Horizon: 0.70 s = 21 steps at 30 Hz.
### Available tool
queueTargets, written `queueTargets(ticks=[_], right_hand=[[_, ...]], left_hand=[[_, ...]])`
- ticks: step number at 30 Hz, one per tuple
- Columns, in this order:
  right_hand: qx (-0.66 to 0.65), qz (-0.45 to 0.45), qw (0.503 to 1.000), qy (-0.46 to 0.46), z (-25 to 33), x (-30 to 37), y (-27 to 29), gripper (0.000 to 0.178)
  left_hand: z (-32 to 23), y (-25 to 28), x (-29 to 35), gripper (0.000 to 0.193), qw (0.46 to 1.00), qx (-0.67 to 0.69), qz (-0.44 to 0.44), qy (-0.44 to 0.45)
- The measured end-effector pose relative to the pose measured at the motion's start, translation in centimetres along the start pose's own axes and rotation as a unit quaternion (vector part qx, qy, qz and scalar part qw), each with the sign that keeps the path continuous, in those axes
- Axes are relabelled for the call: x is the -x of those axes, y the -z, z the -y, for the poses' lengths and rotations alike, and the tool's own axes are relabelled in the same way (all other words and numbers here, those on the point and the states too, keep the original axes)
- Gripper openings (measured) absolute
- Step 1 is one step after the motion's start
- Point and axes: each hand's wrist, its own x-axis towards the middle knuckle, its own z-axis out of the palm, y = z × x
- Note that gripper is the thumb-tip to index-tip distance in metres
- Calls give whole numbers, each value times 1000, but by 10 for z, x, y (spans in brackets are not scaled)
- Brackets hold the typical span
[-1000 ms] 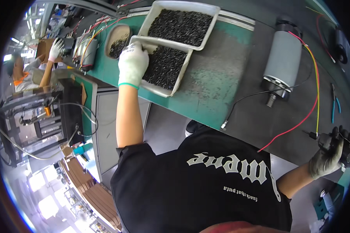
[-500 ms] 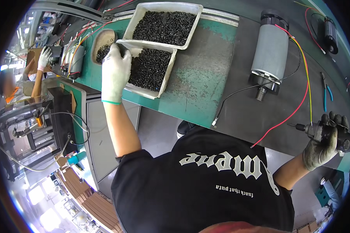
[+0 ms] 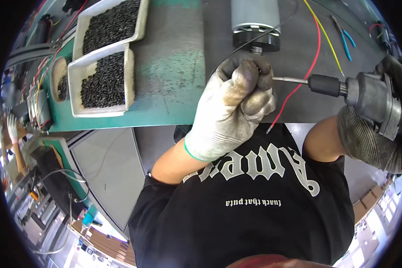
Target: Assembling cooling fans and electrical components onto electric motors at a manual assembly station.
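Presently the left hand [image 3: 236,105], in a soiled white knit glove, is curled into a closed fist, its dark fingertips [image 3: 250,71] pinched on something too small to make out, held right at the tip of the driver bit [image 3: 289,80]. The right hand [image 3: 375,134], in a grey glove, is wrapped tight around the body of a power screwdriver [image 3: 373,96], whose black chuck and thin steel bit point leftward into the left fist.

Risks, as judged from this position:
- Bit slip. The bit tip sits against the gloved fingertips; if the tool turns before the small part is seated, the bit could skid into the glove.
- Glove snag. Knit fabric this near a turning bit can wind onto it.
- Wire catch. A red wire [image 3: 295,89] and a black wire [image 3: 259,40] pass just beside the bit and could be pulled in or nicked.
- Dropped part. A pinch this small can lose its hold, and the part would fall between bench edge and body.

The screwdriver is grey and black, held level above the dark mat [image 3: 299,27] near the bench edge. A grey cylindrical motor [image 3: 254,20] lies just beyond the fist. Two white trays [image 3: 131,67] of small black parts stand well to the left on the green bench top [image 3: 174,76].
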Motion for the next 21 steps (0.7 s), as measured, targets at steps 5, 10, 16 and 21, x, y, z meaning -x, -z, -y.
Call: queueTargets(ticks=[5,10,16,21], right_hand=[[72,-45,996,-17,8,15,8,31],[119,-94,987,-53,7,31,18,39],[-130,-3,975,-180,-26,18,8,42],[-32,-51,984,-166,-33,11,11,35]], left_hand=[[13,-4,-2,33,999,31,-7,36],[17,-4,4,33,978,-152,-126,63],[21,27,-11,37,961,33,-208,181],[17,59,-29,22,977,97,-126,143]])
